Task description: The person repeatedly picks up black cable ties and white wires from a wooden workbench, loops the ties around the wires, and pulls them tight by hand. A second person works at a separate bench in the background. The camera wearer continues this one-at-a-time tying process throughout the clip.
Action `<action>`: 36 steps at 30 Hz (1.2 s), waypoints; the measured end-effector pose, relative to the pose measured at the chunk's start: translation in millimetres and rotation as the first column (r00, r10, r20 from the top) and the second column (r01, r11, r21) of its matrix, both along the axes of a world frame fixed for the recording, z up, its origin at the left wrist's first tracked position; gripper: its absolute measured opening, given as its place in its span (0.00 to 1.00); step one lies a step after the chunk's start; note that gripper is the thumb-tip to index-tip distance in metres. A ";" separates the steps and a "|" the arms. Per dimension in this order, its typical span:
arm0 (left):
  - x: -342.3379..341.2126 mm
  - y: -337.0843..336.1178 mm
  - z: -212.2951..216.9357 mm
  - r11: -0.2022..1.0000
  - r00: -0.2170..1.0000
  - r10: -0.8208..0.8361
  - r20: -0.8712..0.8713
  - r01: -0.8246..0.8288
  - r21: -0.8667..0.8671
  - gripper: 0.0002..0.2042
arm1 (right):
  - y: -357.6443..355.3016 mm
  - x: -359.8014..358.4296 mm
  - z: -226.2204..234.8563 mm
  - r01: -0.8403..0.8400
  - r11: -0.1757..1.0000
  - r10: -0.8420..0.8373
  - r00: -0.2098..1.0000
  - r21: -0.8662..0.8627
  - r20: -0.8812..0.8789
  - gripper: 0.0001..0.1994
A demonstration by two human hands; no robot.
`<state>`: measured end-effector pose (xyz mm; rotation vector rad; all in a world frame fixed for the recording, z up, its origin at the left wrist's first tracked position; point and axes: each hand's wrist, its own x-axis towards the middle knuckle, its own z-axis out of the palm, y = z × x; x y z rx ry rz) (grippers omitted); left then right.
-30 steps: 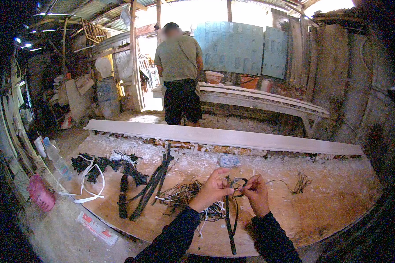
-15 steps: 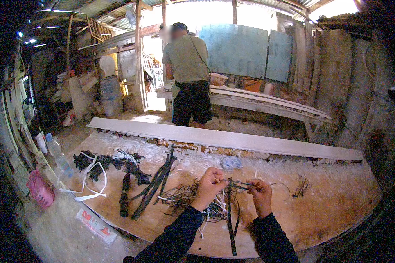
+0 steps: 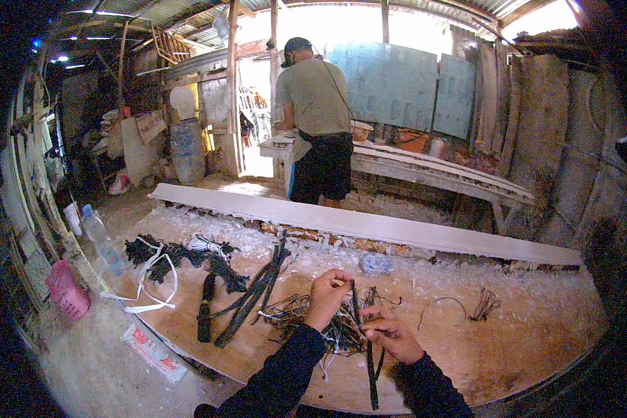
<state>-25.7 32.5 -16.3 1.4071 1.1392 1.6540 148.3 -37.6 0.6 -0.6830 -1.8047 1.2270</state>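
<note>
My left hand [image 3: 325, 301] pinches the upper end of a narrow black strip [image 3: 371, 369] that hangs down toward the table's near edge. My right hand [image 3: 390, 334] is closed around the strip lower down, its thumb and fingers bent about it. Under and behind both hands lies a tangled heap of dark and white strings [image 3: 292, 313]. Left of the heap are several long black strips [image 3: 256, 292] and a dark, thick-handled tool [image 3: 206, 306], whose kind I cannot make out. Farther left are bundles of black strands [image 3: 161, 256] with a white strap [image 3: 143, 282] over them.
A long white board [image 3: 369, 226] borders the table's [image 3: 522, 348] far side. Near it lies a crumpled clear plastic piece [image 3: 377, 263]. A thin dark bundle [image 3: 485, 305] rests at right. A bottle [image 3: 99, 233] and pink bag [image 3: 68, 289] are at left. Another person [image 3: 315, 118] stands behind, at a bench.
My right hand has moved left and down onto the hanging strip, fingers now around it. My left hand still pinches near its top. The view has shifted slightly; the other person's head is bent lower.
</note>
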 end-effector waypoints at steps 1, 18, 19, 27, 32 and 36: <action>0.2 0.4 -0.2 1.000 0.999 0.004 -0.042 -0.004 -0.004 0.03 | 4.0 0.8 -1.6 -0.034 0.999 0.034 0.999 0.002 -0.010 0.07; 16.1 -16.8 5.1 0.693 0.612 -0.674 -0.413 0.717 -0.068 0.09 | 35.4 27.7 -6.9 0.603 0.789 -0.580 0.794 0.119 -0.181 0.05; 17.0 -18.1 4.9 0.639 0.555 -0.739 -0.381 0.757 -0.135 0.10 | 37.3 30.8 -7.3 0.633 0.767 -0.601 0.767 0.109 -0.226 0.04; 17.2 -18.0 4.9 0.857 0.833 -0.509 -0.218 0.513 -0.043 0.11 | 36.2 22.9 -2.8 0.672 0.736 -0.662 0.689 -0.082 -0.295 0.05; 4.6 -4.5 5.5 0.984 0.987 -0.159 0.011 0.159 -0.084 0.08 | 24.9 16.6 -1.1 0.630 0.754 -0.601 0.776 0.185 -0.190 0.02; -1.5 0.4 2.9 0.995 1.000 -0.017 0.012 0.018 -0.095 0.06 | 13.6 7.7 -0.4 0.264 0.946 -0.252 0.964 0.186 -0.089 0.03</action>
